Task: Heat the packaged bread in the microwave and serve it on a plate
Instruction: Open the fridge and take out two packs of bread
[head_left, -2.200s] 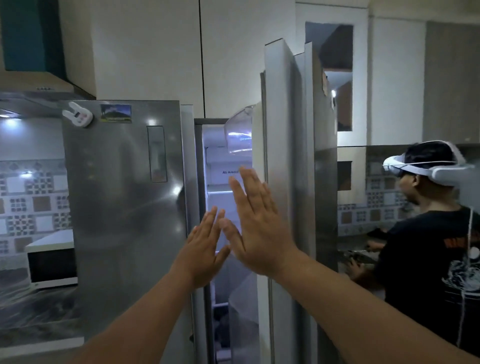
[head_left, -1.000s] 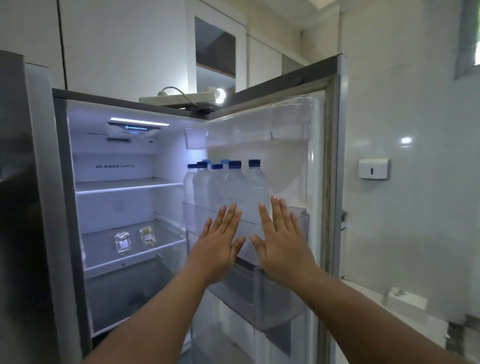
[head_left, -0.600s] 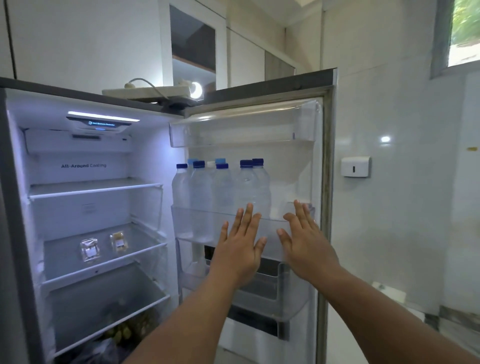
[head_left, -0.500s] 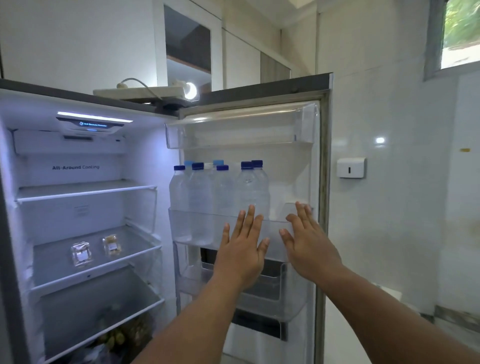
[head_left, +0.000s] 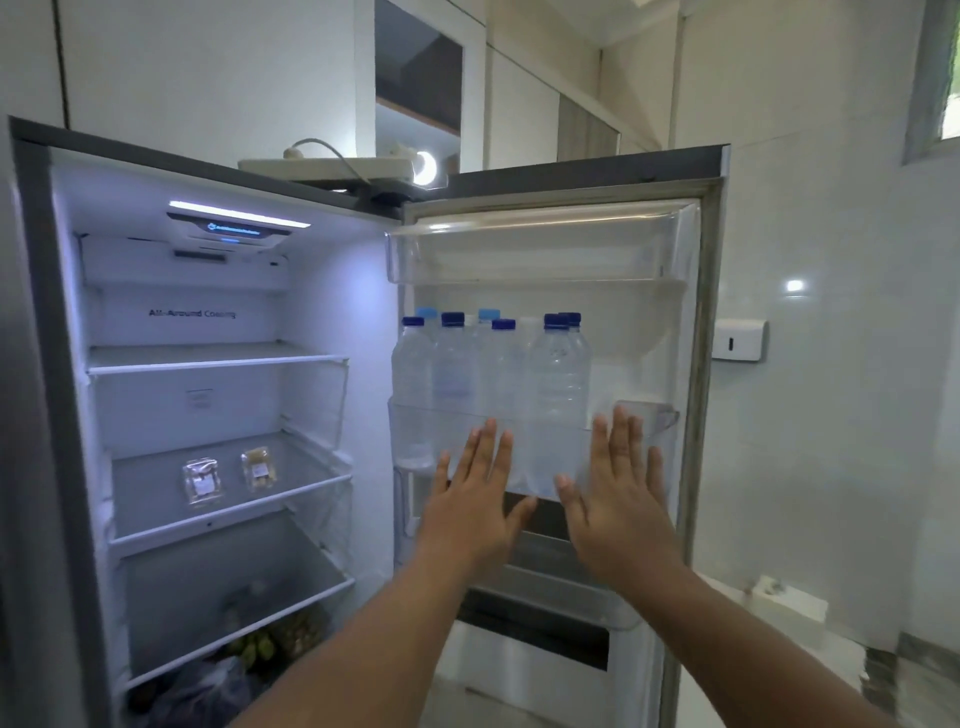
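— Where's the bread?

— Two small clear packets (head_left: 202, 481) on the middle shelf (head_left: 228, 512) of the open fridge (head_left: 36, 415), well left of the left hand (head_left: 475, 512) and about level with it. Which one holds bread I can't tell.

— And the hands?

— Both flat, fingers straight, holding nothing. Left hand sits before the door bin (head_left: 415, 436) of water bottles (head_left: 558, 374); right hand (head_left: 618, 512) just beside it.

— How would a packet handle?

— Light, I'd guess, crinkly film, soft inside. Pinch the edges gently rather than squeezing the middle.
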